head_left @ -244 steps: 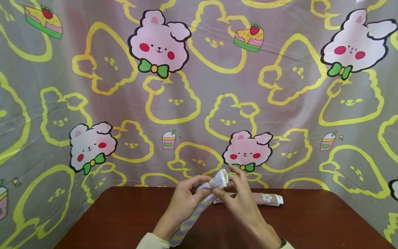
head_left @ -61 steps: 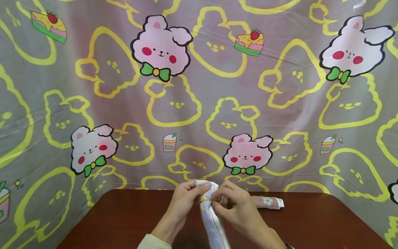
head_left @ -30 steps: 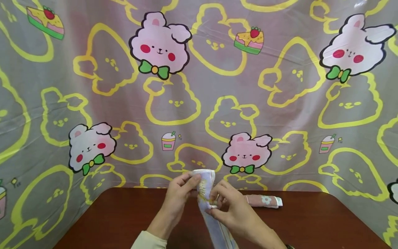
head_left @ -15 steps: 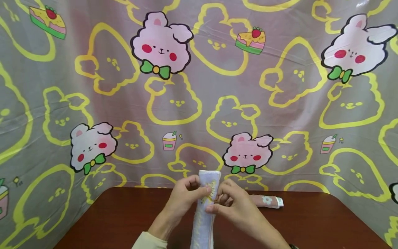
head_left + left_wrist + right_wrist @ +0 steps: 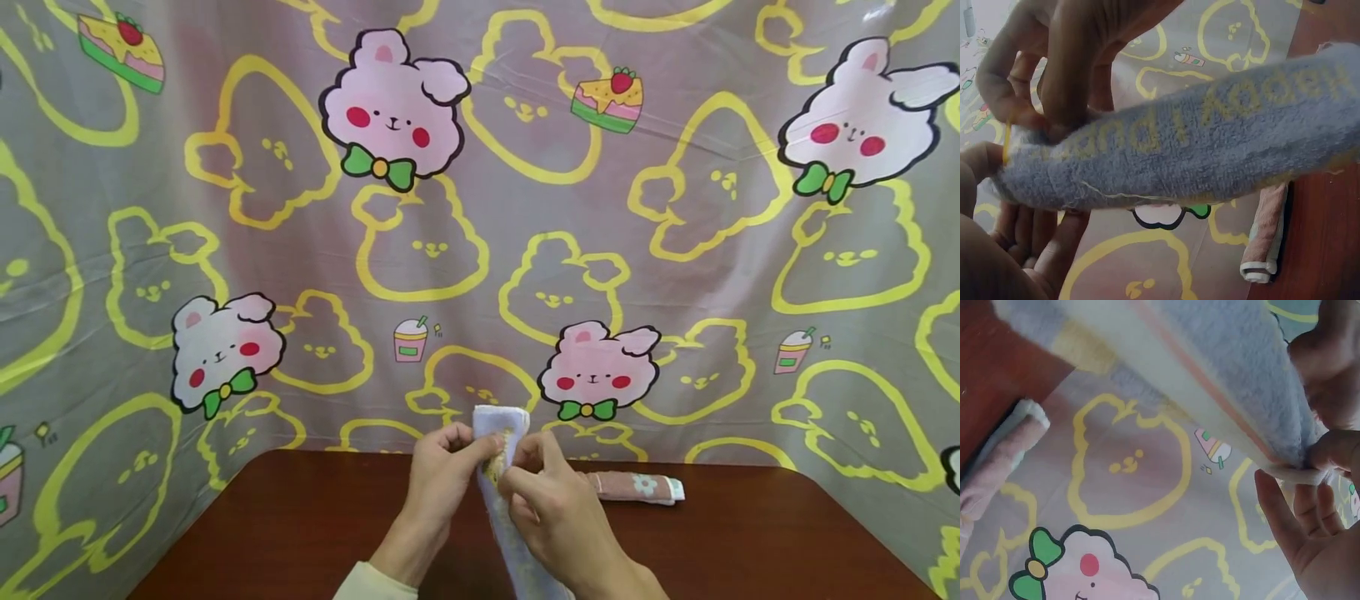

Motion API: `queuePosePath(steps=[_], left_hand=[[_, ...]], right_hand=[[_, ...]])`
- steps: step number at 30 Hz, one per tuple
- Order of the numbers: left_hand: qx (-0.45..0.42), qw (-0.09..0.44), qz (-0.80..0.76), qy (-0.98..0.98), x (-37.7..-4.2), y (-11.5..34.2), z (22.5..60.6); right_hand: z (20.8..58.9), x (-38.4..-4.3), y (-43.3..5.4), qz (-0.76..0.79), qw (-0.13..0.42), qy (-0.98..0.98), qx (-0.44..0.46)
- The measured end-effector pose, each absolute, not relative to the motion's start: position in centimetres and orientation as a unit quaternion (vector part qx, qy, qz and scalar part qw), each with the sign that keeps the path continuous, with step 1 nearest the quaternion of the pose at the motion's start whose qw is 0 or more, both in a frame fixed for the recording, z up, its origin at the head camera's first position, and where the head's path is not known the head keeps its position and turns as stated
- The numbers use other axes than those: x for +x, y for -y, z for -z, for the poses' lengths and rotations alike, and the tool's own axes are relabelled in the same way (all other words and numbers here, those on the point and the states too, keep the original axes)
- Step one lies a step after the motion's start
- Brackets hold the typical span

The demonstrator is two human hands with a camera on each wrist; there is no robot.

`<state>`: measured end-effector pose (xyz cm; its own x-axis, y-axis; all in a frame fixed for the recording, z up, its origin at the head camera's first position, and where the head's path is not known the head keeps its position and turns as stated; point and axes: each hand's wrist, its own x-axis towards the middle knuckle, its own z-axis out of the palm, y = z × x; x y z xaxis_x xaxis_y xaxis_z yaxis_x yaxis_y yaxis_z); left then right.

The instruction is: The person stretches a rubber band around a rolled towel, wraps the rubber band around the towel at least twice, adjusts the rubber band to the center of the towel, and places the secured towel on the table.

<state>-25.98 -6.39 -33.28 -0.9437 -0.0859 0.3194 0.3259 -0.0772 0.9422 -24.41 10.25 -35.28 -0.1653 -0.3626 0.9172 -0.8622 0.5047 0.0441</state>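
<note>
A lavender terry towel (image 5: 1179, 137), folded into a long strip with yellow lettering, is held raised in front of the body. My left hand (image 5: 438, 479) grips it near its upper end, thumb across the front and fingers behind. My right hand (image 5: 558, 508) pinches the towel's right side just below that thumb, fingers curled. In the right wrist view, the fingers of the right hand (image 5: 1310, 531) close round its pale edge. A thin yellow band (image 5: 1007, 140) shows by the fingertips in the left wrist view; the hands hide the rest of it.
A rolled pink towel (image 5: 637, 486) with a pale flower and a white end lies on the dark reddish-brown table (image 5: 720, 542), behind the right hand. A grey curtain (image 5: 510, 200) with cartoon rabbits hangs round the back and sides.
Since eight seconds ago, the towel's upper end has gone from narrow and cinched to flatter and wider. In the last half second the strip has swung to slant rightward, and the right hand has turned inward.
</note>
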Motion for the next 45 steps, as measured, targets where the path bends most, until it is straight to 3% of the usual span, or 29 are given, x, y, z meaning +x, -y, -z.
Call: queuePosePath(steps=[3,12,17,20,24,30,32,45], left_hand=[[-0.103,0.096,0.738,0.660,-26.1,6.7,33.1],[-0.283,-0.071,0.736,0.610,-26.7,8.3,33.4],[-0.309,-0.094,0.737,0.594,-26.8,8.9,33.5],[-0.283,-0.076,0.742,0.603,-26.6,8.8,33.4],[-0.228,-0.020,0.742,0.630,-26.2,8.1,33.0],[-0.164,0.043,0.744,0.646,-25.6,7.3,32.7],[-0.137,0.054,0.746,0.650,-25.6,7.1,32.7],[-0.076,0.078,0.763,0.638,-26.0,7.6,32.3]], right_hand=[[35.1,-24.4,-10.5,-0.306,0.450,0.723,0.424],[34.1,-24.4,-12.4,-0.546,0.236,0.720,0.358],[33.4,-24.3,-12.7,-0.584,0.120,0.719,0.357],[33.1,-24.0,-12.7,-0.557,0.091,0.744,0.359],[32.7,-23.3,-12.4,-0.498,0.122,0.786,0.345],[32.9,-22.9,-11.4,-0.385,0.290,0.798,0.362],[33.1,-22.8,-11.1,-0.365,0.321,0.790,0.373],[34.2,-23.2,-10.3,-0.284,0.409,0.754,0.429]])
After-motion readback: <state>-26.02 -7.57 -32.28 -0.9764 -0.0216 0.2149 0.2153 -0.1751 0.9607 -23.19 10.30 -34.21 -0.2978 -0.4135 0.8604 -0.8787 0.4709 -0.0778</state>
